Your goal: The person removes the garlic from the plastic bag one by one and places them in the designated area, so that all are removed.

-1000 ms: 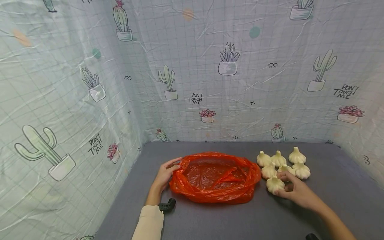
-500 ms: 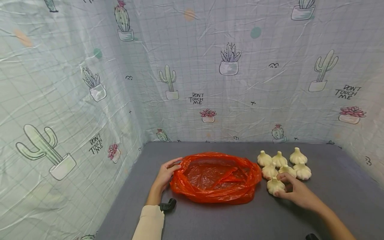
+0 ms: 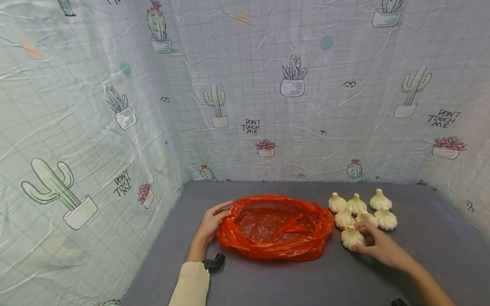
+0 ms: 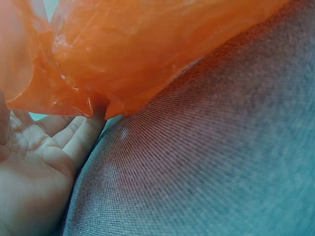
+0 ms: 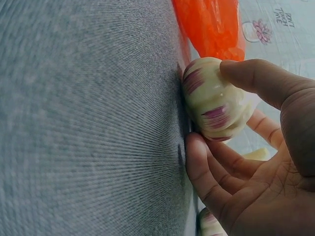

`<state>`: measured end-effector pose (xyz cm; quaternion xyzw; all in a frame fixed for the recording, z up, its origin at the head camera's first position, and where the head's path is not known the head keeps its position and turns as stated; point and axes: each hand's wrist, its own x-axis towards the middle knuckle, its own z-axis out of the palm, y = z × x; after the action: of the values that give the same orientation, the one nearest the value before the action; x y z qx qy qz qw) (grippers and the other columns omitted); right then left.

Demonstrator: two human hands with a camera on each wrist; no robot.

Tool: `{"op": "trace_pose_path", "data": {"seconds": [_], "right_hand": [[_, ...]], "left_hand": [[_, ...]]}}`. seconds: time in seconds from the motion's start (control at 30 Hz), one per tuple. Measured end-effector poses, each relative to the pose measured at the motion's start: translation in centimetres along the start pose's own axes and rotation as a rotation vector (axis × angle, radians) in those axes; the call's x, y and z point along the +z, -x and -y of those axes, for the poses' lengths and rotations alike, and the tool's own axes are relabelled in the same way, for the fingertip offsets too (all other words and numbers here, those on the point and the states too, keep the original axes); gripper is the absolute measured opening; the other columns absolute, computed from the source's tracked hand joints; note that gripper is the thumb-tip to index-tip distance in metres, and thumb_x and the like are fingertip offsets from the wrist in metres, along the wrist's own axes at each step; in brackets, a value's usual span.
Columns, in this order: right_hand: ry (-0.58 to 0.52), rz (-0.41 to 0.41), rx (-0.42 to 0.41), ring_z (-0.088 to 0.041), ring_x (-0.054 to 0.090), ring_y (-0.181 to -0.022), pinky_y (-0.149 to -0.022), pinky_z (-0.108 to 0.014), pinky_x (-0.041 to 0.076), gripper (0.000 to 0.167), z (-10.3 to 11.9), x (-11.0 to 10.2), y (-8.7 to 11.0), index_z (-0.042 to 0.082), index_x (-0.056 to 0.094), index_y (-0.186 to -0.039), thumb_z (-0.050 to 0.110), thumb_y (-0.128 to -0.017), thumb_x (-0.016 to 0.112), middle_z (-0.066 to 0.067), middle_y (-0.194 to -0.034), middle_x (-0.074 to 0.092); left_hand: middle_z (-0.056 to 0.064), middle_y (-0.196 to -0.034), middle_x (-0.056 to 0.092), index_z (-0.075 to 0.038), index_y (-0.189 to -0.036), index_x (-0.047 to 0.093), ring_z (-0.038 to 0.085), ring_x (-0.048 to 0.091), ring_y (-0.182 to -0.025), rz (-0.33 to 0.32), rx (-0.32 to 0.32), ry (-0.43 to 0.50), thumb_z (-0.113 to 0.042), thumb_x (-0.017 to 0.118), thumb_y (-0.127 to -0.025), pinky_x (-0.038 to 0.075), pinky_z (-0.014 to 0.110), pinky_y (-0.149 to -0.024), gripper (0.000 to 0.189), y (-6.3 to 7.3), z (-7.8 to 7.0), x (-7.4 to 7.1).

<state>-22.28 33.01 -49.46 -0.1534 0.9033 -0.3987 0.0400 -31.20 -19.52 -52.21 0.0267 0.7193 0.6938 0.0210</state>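
A red plastic bag (image 3: 273, 250) lies on the grey tabletop with its wide mouth facing up. My left hand (image 3: 209, 222) rests against the bag's left side. In the left wrist view, fairly straight fingers (image 4: 81, 137) touch the plastic, which hides their tips; the thumb is mostly out of sight. To the right of the bag, my right hand (image 3: 380, 246) holds the nearest garlic bulb (image 3: 352, 238) between thumb and fingers. The right wrist view shows this pale, purple-streaked bulb (image 5: 214, 101) on or very near the tabletop.
Several more garlic bulbs (image 3: 356, 204) stand close together behind the held one, right of the bag. A curtain printed with cacti (image 3: 292, 127) hangs along the back and sides of the table (image 3: 275, 280). A black device (image 3: 214, 261) sits at the left wrist.
The hands, bag and garlic bulbs keep nearly the same places. Only a slight shift of the whole head view shows.
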Motion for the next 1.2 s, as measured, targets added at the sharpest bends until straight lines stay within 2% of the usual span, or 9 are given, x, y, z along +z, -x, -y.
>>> {"op": "trace_pose_path", "data": {"seconds": [0.17,0.33,0.47,0.63,0.77,0.83,0.93,1.03,1.2], "right_hand": [[0.006,0.001,-0.008,-0.024,0.066,-0.099,-0.07,-0.028,0.053,0.056,-0.1,-0.1,0.1,-0.001,0.049,-0.134,0.026,-0.093,0.076,-0.028,-0.126,0.06],[0.002,-0.014,-0.056,-0.005,0.063,-0.092,-0.07,-0.026,0.052,0.05,-0.2,-0.1,0.3,0.0,0.052,-0.132,0.022,-0.093,0.076,-0.021,-0.125,0.06],[0.012,-0.017,-0.077,0.001,0.061,-0.089,-0.072,-0.026,0.053,0.049,0.1,-0.5,0.4,0.0,0.054,-0.131,0.02,-0.092,0.077,-0.019,-0.123,0.062],[0.057,-0.027,-0.065,-0.007,0.065,-0.09,-0.071,-0.027,0.055,0.047,1.0,-1.5,0.3,0.0,0.057,-0.129,0.021,-0.093,0.076,-0.021,-0.122,0.066],[0.052,0.018,-0.024,-0.021,0.068,-0.096,-0.069,-0.029,0.055,0.041,2.0,-2.4,0.2,0.0,0.058,-0.128,0.025,-0.098,0.07,-0.024,-0.126,0.064],[0.047,0.038,-0.002,-0.023,0.068,-0.098,-0.069,-0.03,0.055,0.038,2.5,-2.8,0.0,0.002,0.059,-0.127,0.028,-0.1,0.067,-0.023,-0.126,0.064],[0.051,0.04,0.0,-0.019,0.068,-0.098,-0.07,-0.029,0.056,0.034,3.4,-3.0,-0.6,0.006,0.062,-0.124,0.031,-0.101,0.065,-0.017,-0.124,0.065],[0.059,0.023,-0.03,-0.014,0.067,-0.097,-0.072,-0.028,0.056,0.029,4.0,-2.9,-1.1,0.008,0.064,-0.119,0.031,-0.101,0.064,-0.011,-0.119,0.067],[0.081,-0.028,-0.104,-0.008,0.067,-0.092,-0.072,-0.026,0.056,0.023,4.6,-2.8,-1.7,0.008,0.067,-0.114,0.026,-0.101,0.066,-0.007,-0.112,0.068]], "left_hand": [[0.014,-0.135,0.066,-0.013,-0.137,0.067,0.019,0.07,-0.106,0.002,0.004,-0.002,-0.018,0.066,-0.099,0.061,0.031,-0.084,0.038,0.0,0.0,0.1],[0.013,-0.135,0.066,-0.015,-0.136,0.067,0.019,0.07,-0.105,0.004,-0.002,0.007,-0.017,0.066,-0.098,0.061,0.032,-0.083,0.038,0.1,0.0,0.1],[0.012,-0.134,0.066,-0.015,-0.136,0.068,0.018,0.07,-0.106,0.001,-0.007,0.017,-0.016,0.067,-0.098,0.061,0.031,-0.084,0.038,0.0,0.1,0.1],[0.013,-0.135,0.066,-0.013,-0.137,0.066,0.017,0.069,-0.107,-0.001,0.011,0.014,-0.016,0.067,-0.098,0.06,0.03,-0.084,0.039,-0.2,0.2,0.1],[0.014,-0.132,0.068,-0.011,-0.138,0.066,0.014,0.069,-0.104,0.007,0.018,0.01,-0.014,0.067,-0.098,0.059,0.027,-0.081,0.04,-0.2,0.2,-0.1],[0.015,-0.13,0.068,-0.011,-0.138,0.065,0.013,0.069,-0.101,0.011,0.017,-0.012,-0.014,0.068,-0.098,0.057,0.026,-0.079,0.041,-0.2,0.1,-0.2],[0.015,-0.13,0.068,-0.012,-0.139,0.065,0.012,0.068,-0.099,0.004,0.018,-0.089,-0.016,0.068,-0.098,0.056,0.026,-0.078,0.042,0.0,-0.5,-0.6],[0.018,-0.131,0.067,-0.012,-0.139,0.065,0.017,0.069,-0.1,-0.013,0.036,-0.186,-0.016,0.068,-0.098,0.057,0.031,-0.08,0.042,0.4,-1.6,-0.9],[0.018,-0.128,0.068,-0.019,-0.131,0.071,0.026,0.069,-0.107,-0.061,0.132,-0.416,-0.012,0.068,-0.096,0.056,0.042,-0.088,0.036,1.3,-4.3,-0.9]]}}
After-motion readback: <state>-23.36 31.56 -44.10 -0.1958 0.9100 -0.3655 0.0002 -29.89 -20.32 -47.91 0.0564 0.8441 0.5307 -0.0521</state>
